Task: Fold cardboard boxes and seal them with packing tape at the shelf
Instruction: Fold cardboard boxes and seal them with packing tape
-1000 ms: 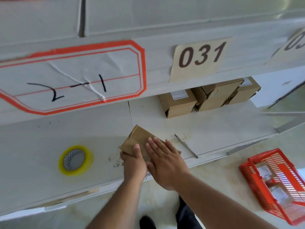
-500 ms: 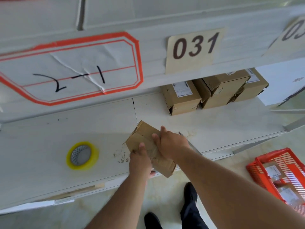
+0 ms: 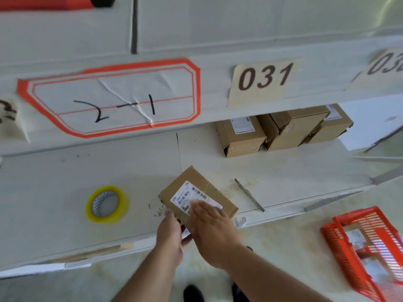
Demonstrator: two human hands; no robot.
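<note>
A small brown cardboard box (image 3: 192, 182) with a white barcode label on top lies near the front edge of the white shelf (image 3: 65, 182). My left hand (image 3: 170, 234) grips its near left corner, thumb on the side. My right hand (image 3: 214, 232) lies flat on the label with straight fingers, pressing the top. A yellow roll of packing tape (image 3: 106, 204) lies flat on the shelf to the left of the box, apart from both hands.
Three closed cardboard boxes (image 3: 281, 131) stand at the back of the shelf under the 031 sign (image 3: 263, 80). A thin metal strip (image 3: 248, 194) lies right of the box. A red plastic basket (image 3: 368, 251) sits on the floor at right.
The box has been turned over, so its labelled face is up. My right hand moved from gripping its far edge to lying flat on top; the left stays at the near corner.
</note>
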